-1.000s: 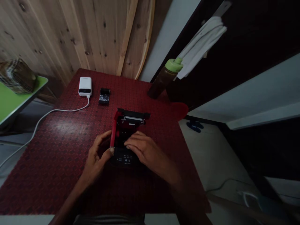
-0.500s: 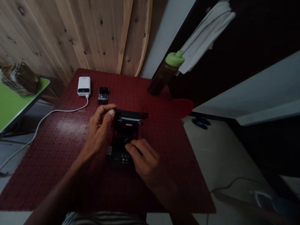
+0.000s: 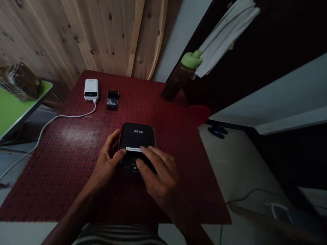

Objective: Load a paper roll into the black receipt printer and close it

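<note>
Under your hands, the black device [image 3: 138,137] has a smooth plastic lid, mostly matt. The power bank [image 3: 91,89] at far left looks like smooth white plastic. Your red tabletop [image 3: 74,170] is finely patterned, glossy towards the left. Knotty wood makes up the far wall [image 3: 102,37]; the white towel [image 3: 224,37] is soft cloth.
</note>
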`<state>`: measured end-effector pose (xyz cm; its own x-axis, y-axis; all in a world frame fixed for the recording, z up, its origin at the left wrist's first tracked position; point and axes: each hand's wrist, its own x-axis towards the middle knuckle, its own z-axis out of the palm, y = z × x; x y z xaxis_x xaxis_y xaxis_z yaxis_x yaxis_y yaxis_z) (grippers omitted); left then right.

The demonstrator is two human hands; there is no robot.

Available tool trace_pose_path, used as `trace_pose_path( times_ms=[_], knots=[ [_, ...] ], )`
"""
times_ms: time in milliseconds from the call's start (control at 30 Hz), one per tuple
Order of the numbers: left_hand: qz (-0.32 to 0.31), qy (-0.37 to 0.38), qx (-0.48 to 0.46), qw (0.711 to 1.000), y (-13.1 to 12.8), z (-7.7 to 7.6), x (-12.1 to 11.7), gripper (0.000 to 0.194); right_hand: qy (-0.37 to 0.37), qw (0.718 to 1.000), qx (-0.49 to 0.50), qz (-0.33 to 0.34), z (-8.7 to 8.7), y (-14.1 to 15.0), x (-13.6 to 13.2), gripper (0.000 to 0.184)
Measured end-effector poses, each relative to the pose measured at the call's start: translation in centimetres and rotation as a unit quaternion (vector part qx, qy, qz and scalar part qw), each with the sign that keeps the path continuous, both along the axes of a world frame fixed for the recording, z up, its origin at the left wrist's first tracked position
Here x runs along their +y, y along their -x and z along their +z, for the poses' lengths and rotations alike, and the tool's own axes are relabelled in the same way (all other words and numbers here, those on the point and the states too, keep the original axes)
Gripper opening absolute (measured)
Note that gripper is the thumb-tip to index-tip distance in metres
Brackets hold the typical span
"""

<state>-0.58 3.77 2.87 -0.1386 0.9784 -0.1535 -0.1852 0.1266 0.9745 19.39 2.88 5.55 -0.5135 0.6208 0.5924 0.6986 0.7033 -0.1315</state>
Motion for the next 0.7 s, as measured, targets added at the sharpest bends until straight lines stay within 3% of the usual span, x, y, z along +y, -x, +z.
trace_pose_path(
  times_ms=[167, 367, 500, 700],
  knots=[
    [-0.005, 0.009, -0.03, 1.0, 0.0, 0.2, 0.1, 0.067, 0.054, 0.998, 0.035, 0.013, 0.1, -0.1, 0.0, 0.021],
    [-0.003, 0.006, 0.0, 1.0, 0.1, -0.2, 0.2, 0.072, 0.093, 0.995, 0.043, 0.009, 0.2, 0.1, 0.1, 0.022],
    [0.003, 0.009, 0.0, 1.0, 0.5, -0.2, -0.4, 0.072, 0.133, 0.986, 0.101, 0.022, 0.5, -0.5, -0.2, 0.026],
    [0.012, 0.041, 0.001, 0.999, 1.1, 0.1, -2.2, 0.065, 0.192, 0.957, 0.197, -0.089, -0.8, -2.7, -2.0, 0.04]
  ],
)
